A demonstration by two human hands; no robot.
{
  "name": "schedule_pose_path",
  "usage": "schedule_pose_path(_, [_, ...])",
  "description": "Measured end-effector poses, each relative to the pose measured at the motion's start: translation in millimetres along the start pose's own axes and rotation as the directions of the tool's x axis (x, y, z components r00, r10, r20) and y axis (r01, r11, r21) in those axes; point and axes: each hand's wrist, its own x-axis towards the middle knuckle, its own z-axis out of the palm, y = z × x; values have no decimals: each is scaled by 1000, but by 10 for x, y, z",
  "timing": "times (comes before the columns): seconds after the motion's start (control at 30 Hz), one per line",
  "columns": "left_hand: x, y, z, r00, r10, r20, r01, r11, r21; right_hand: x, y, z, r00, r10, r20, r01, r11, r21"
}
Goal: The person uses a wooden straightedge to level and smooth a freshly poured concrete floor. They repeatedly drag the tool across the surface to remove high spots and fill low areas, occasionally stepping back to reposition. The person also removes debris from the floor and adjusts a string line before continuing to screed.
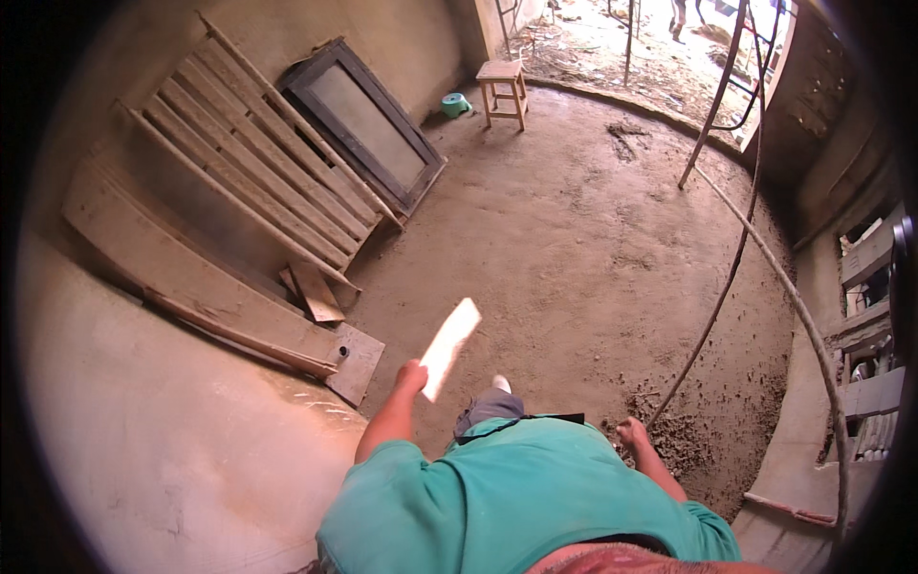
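My left hand (pixel 412 376) is closed round the lower end of a flat, oblong pale board (pixel 451 346). The board is so bright in the light that its material cannot be told; it points forward, held above the floor. On the other side, my right hand (pixel 631 433) hangs low by my hip with its fingers curled in. Whatever it may hold is hidden. Close beside it in the picture is the lower end of a thin dark pole (pixel 708 340); whether the two touch I cannot tell.
Against the left wall lean a wooden slatted frame (pixel 258 158), a dark-framed panel (pixel 373 120) and a long plank (pixel 191 253). A stool (pixel 502 72) and green bucket (pixel 456 104) stand far off. Metal scaffold legs (pixel 712 120) and dark rubble (pixel 684 411) lie rightward on the rough floor (pixel 535 249).
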Motion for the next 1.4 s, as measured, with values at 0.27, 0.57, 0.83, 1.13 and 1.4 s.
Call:
schedule_pose_path(0.27, [1187, -1287, -89, 987, -82, 136, 4, 867, 498, 1449, -1299, -446, 998, 0, -60, 2, 1000, 28])
schedule_pose_path(0.57, [2826, 526, -1412, 935, -272, 227, 235, 956, 174, 2370, -2104, -898, 963, 208, -170, -167, 959, 227])
schedule_pose_path(0.83, [4094, 2098, -2367, 996, -74, 42, 79, 988, -136, 3155, -3127, -1454, 904, 423, 60, -425, 877, 224])
schedule_pose_path(1.13, [5473, 2439, -2357, 999, -18, -36, 19, 1000, 5, 5579, -4174, -2962, 968, 63, -242, -97, 986, -133])
schedule_pose_path(1.4, [6636, 2946, -2598, 966, -199, -165, 174, 972, -157, 6558, -6562, -3989, 926, 33, -376, 25, 989, 148])
